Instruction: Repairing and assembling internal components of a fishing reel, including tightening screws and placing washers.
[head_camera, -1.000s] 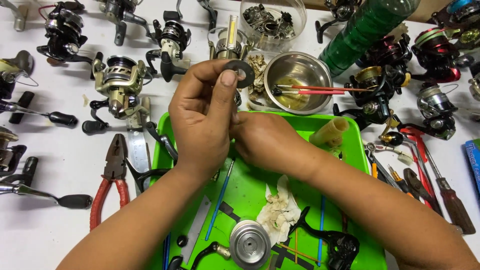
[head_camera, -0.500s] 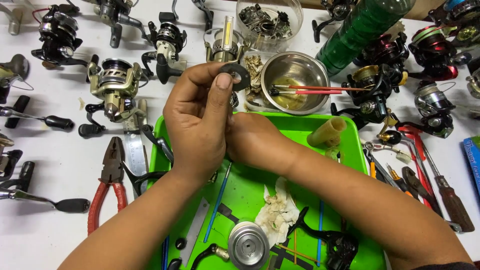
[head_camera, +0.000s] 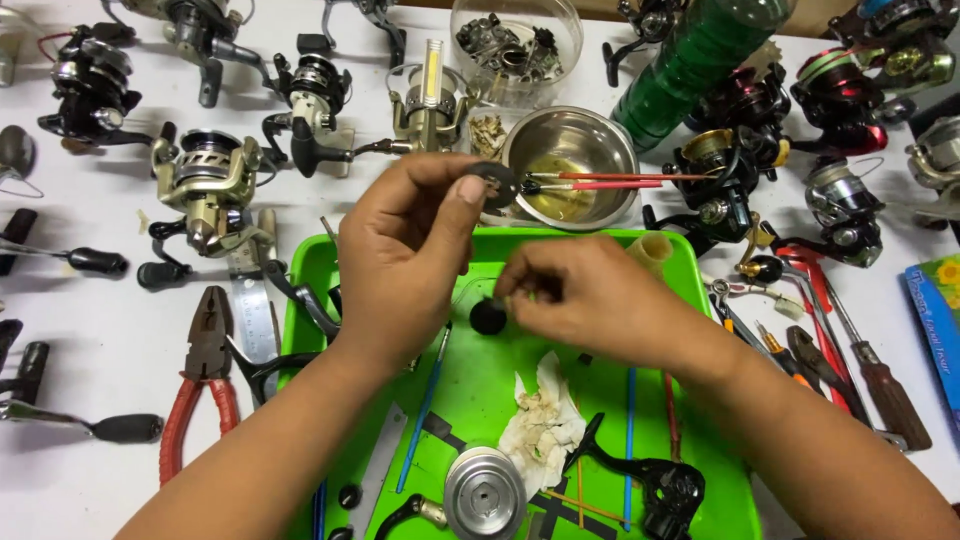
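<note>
A: What's on the table (head_camera: 90, 420), biggest first?

B: Green tray (head_camera: 480, 400) in the middle w/ both hands over it. Steel bowl (head_camera: 570, 165) just behind, green bottle (head_camera: 700, 50) to its right, fishing reels all round, red pliers (head_camera: 200, 385) left of tray.

A: Hands?

B: Left hand (head_camera: 405, 265) raised, thumb & fingers pinching a dark washer (head_camera: 498, 182) by its edge, just in front of the bowl. Right hand (head_camera: 590, 300) low over the tray, fingertips pinched on a small black round part (head_camera: 488, 316). Can't tell if that part touches the tray.

A: Smaller bits?

B: Silver spool (head_camera: 485, 492) at tray front, crumpled rag (head_camera: 545, 420) beside it.
</note>
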